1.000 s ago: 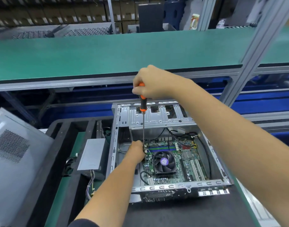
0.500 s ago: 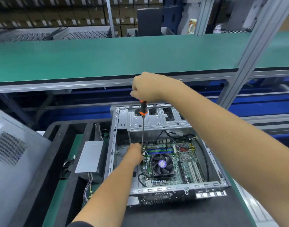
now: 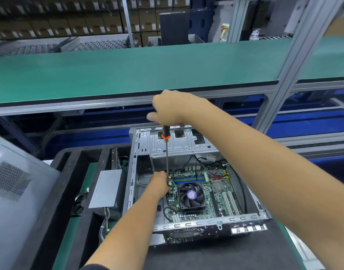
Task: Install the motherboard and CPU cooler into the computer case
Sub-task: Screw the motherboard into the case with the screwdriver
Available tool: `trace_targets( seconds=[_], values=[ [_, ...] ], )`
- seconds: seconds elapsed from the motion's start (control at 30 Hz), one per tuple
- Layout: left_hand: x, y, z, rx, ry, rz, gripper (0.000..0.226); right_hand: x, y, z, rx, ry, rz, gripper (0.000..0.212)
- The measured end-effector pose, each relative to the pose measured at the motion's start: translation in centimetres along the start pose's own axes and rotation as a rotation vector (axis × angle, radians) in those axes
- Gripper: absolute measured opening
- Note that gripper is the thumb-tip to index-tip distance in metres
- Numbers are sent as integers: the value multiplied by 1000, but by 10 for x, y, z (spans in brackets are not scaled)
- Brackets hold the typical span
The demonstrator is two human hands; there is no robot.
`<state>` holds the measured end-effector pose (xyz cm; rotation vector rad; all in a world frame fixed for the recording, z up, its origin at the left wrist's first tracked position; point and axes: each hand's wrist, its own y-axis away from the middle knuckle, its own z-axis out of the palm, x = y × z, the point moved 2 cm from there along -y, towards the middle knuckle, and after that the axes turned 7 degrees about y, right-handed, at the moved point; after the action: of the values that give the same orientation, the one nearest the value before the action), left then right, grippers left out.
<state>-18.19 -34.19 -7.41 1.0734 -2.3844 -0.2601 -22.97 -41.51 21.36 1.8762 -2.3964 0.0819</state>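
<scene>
An open grey computer case point(image 3: 135, 172) lies on the bench with a green motherboard point(image 3: 218, 193) inside it. A black CPU cooler fan point(image 3: 191, 194) with a purple hub sits on the board. My right hand point(image 3: 171, 108) grips the top of an orange-and-black screwdriver point(image 3: 166, 133), which stands upright. Its long shaft runs down to the board's upper-left corner. My left hand point(image 3: 159, 180) is inside the case at the shaft's tip, fingers closed around it. The tip itself is hidden by the fingers.
A grey power supply point(image 3: 107, 188) with loose wires lies left of the case on a black tray point(image 3: 73, 158). A perforated grey side panel point(image 3: 13, 191) leans at the far left. A green shelf point(image 3: 128, 71) spans above, held by an aluminium post point(image 3: 284, 75).
My right hand and the screwdriver handle have sunk a little towards the case, and less of the orange handle shows. My left hand stays at the tip.
</scene>
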Motion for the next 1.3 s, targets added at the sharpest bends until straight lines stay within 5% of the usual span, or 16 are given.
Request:
trace_targets(
  seconds=[0.07, 0.17, 0.37, 0.7, 0.9, 1.03, 1.3],
  values=[
    [0, -2, -1, -7, -26, 2, 38, 2, 0, -3, -118, -74, -37, 21],
    [2, -2, -2, -20, -68, 4, 34, 4, 3, -3, -246, -178, -50, 33],
    [0, 1, 0, 5, -48, 23, 26, 3, 2, 10, 8, -129, -64, 25],
    [-2, 1, 1, 60, 85, 10, 26, 18, 8, 18, -36, -402, -42, 14],
    [-4, -1, 3, 61, 112, 3, 33, 22, 10, 23, 101, -227, 67, 42],
    [-4, 1, 1, 50, 106, -4, 33, 26, 14, 18, -85, -454, -4, 13],
    [1, 4, -2, 31, 73, -9, 27, 27, 20, 29, 145, -624, 38, 30]
  ],
)
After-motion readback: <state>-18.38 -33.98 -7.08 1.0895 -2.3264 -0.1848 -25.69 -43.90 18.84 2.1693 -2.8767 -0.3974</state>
